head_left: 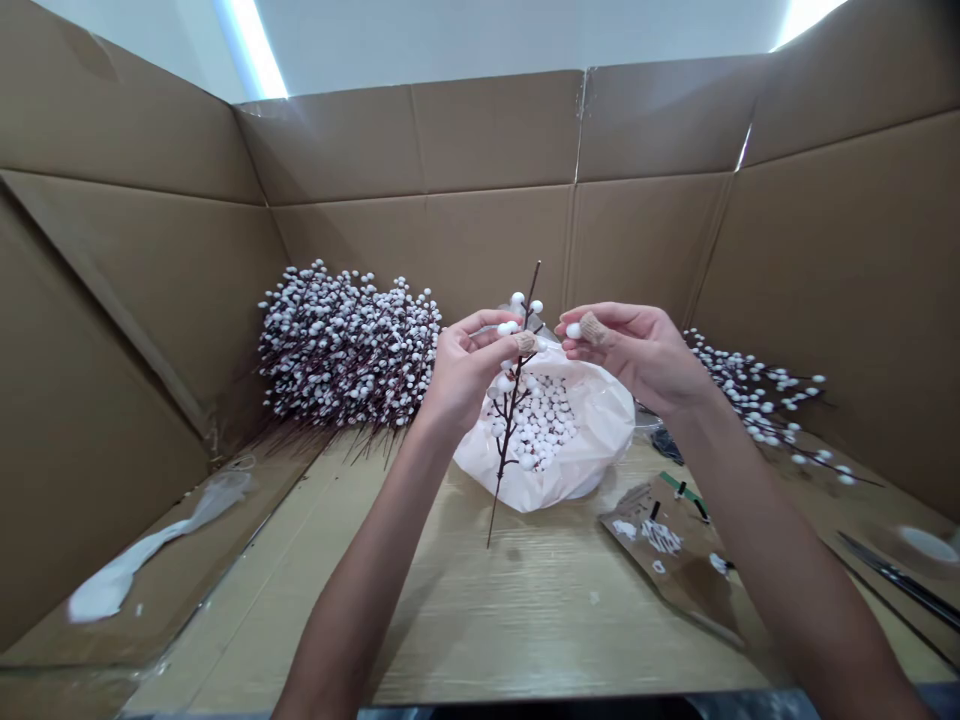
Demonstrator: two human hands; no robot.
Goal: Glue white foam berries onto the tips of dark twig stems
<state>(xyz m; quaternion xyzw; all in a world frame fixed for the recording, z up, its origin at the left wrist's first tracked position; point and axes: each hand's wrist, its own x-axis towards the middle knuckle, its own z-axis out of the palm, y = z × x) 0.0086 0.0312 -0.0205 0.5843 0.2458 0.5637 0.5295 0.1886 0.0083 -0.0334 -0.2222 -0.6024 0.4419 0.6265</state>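
Observation:
My left hand is closed on a thin brown artificial berry branch, held nearly upright with its top leaning right. Several white berries sit on its side twigs. Between the thumb and fingertips of my right hand is a single white berry, a little right of the branch and apart from it. Both thumbs wear tan wraps. Behind and below the branch, an open white plastic bag holds many loose white berries.
A big bundle of berry branches lies at the back left, a smaller bunch at the right. A cardboard piece with white smears, scissors and a tape roll lie on the right. Cardboard walls surround the table.

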